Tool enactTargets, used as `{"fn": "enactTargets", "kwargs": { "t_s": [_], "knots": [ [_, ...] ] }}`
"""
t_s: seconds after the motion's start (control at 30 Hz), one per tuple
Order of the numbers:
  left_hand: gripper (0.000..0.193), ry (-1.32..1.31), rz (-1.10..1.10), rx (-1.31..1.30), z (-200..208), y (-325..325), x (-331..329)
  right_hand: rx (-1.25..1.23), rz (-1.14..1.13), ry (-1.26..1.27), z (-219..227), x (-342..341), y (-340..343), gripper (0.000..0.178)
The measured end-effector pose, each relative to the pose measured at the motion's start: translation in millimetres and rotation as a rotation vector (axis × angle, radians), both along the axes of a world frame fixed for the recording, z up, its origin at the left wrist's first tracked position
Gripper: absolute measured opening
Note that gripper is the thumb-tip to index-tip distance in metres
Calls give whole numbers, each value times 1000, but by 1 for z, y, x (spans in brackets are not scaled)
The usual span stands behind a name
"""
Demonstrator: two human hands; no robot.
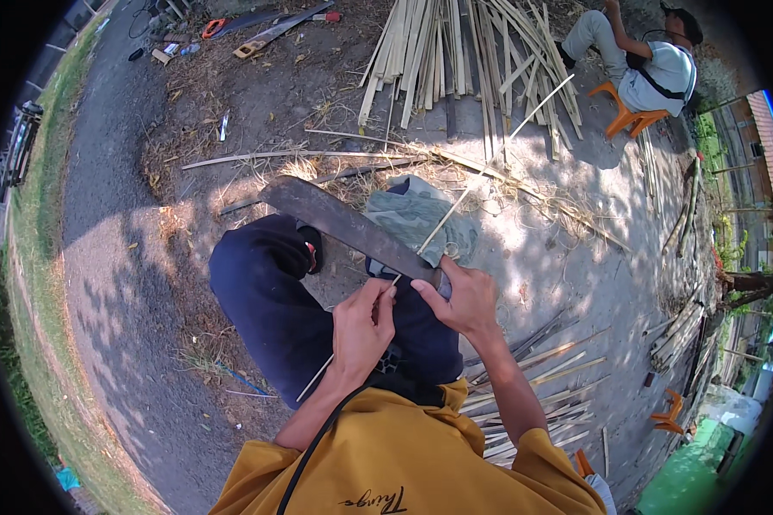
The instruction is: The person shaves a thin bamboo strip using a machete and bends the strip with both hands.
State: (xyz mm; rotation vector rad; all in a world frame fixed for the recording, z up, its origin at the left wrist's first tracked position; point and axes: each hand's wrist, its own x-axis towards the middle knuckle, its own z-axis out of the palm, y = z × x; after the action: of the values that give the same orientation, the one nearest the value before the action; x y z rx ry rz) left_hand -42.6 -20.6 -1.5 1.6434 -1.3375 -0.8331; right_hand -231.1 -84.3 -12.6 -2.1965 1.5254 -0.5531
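Observation:
My right hand (465, 300) grips the handle of a long dark machete (335, 219), whose blade points up and to the left over my knees. My left hand (361, 330) pinches a thin pale bamboo strip (489, 163) just below the blade. The strip runs from beneath my left wrist up to the right, crossing the blade near the handle. A folded grey-green cloth (416, 215) lies on my right knee under the strip. Dark trousers (266, 300) cover both legs.
A heap of split bamboo slats (455, 51) lies ahead, more strips (541, 369) at my right. Another person (644, 60) sits on an orange stool (631, 116) at the far right. A saw and tools (266, 30) lie far left, beside a paved road (103, 215).

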Motion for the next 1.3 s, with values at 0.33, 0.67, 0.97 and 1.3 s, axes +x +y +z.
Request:
{"fn": "enactTargets", "kwargs": {
  "t_s": [0.33,0.67,0.97,1.3],
  "knots": [
    [3,-26,8,58,2,8,0,5,-3,-11,-1,-2,-1,54],
    [2,-10,3,52,6,11,6,-26,-41,-57,-1,6,2,54],
    [9,233,-72,325,12,48,39,41,-53,23,-4,-3,0,58],
    [14,285,-267,405,9,-11,27,60,-21,-44,-2,-9,2,51]
  ]
}}
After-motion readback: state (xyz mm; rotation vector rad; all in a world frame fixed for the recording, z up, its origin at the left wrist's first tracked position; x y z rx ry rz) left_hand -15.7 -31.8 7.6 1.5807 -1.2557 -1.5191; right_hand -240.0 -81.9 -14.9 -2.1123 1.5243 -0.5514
